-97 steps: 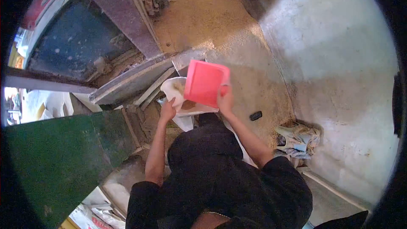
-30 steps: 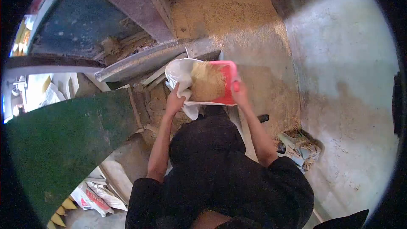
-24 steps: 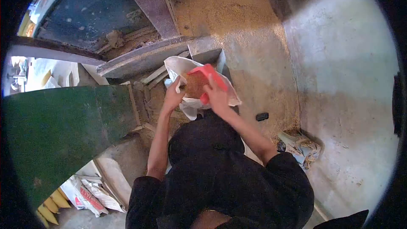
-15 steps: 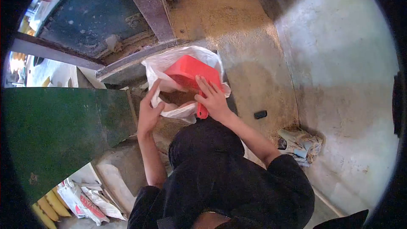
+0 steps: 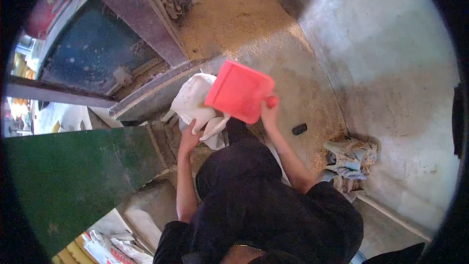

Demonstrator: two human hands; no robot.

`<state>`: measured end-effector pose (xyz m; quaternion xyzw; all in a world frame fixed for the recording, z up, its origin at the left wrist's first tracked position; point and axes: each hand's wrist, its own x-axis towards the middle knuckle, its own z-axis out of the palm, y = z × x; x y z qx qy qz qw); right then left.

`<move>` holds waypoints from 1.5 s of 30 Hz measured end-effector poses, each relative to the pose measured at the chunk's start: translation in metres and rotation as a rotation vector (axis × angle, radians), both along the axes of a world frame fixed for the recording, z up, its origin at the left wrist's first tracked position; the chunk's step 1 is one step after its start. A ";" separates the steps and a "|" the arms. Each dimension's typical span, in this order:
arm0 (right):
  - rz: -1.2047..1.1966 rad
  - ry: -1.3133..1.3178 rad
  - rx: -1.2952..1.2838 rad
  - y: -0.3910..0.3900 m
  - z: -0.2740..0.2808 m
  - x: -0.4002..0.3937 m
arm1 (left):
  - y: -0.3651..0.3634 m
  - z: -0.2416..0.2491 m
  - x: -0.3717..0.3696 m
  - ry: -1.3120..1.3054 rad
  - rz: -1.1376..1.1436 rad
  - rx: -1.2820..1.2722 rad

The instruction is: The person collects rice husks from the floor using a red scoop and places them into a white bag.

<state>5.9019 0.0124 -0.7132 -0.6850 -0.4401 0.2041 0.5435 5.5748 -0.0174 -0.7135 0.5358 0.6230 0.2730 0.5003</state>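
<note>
A red plastic dustpan (image 5: 239, 90) is held up by its short handle in my right hand (image 5: 269, 115), whose fingers are wrapped round it. It hangs above and in front of the right side of a white sack (image 5: 193, 98), hiding part of the sack's mouth. My left hand (image 5: 189, 138) grips the sack's near left rim, thumb and fingers closed on the material. The sack stands on the floor in front of my knees. What lies inside it is mostly hidden from here.
Loose grain (image 5: 244, 24) is spread over the floor ahead. A small black object (image 5: 299, 129) lies on the right, near a crumpled bundle (image 5: 352, 159) by the pale wall (image 5: 391, 93). At left are a green panel (image 5: 88, 181) and a wooden frame (image 5: 141, 17).
The dustpan has come up out of the sack's mouth and turned, moving right with my right hand. My left hand has shifted down and right along the rim. The sack's mouth has drawn narrower.
</note>
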 end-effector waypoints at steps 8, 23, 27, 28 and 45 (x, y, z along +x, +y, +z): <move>-0.226 0.259 -0.220 0.024 -0.048 0.067 | 0.037 0.047 0.017 -0.026 0.005 -0.165; -0.309 -0.010 -0.570 0.219 -0.074 -0.009 | 0.090 0.060 0.016 0.109 0.140 -0.419; -0.259 -0.039 -0.380 0.299 -0.126 -0.014 | 0.101 0.056 0.022 0.205 0.079 -0.255; -0.233 -0.040 -0.451 0.322 -0.112 -0.017 | 0.105 0.061 0.025 0.132 0.136 -0.357; -0.058 0.420 -0.003 0.375 -0.154 0.043 | 0.115 0.028 0.045 0.285 0.128 -0.260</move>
